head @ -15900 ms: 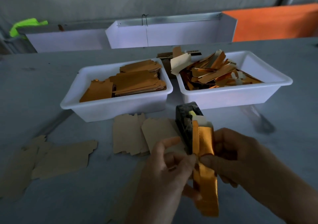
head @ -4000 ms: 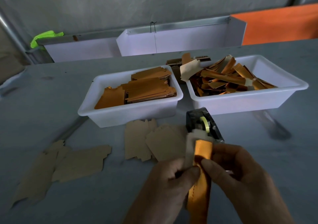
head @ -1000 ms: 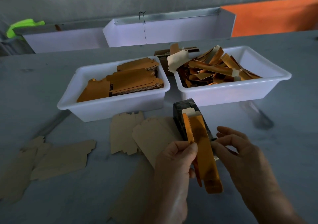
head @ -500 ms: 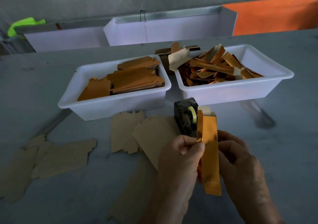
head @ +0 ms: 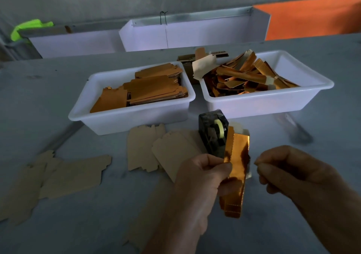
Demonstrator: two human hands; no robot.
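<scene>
Counted: 2 white tubs point(head: 132, 121) point(head: 263, 105) beyond grip, 1 tape dispenser point(head: 212, 134) behind it, 1 gold foil carton point(head: 235, 167) gripped; cardboard blanks point(head: 74, 175) overlapped, uncounted.

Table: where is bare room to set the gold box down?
Bare table left of the left bin, and right of the right hand, before the right bin. Crowded: cards and dispenser before the left bin, beside the left hand holding the box.
</scene>
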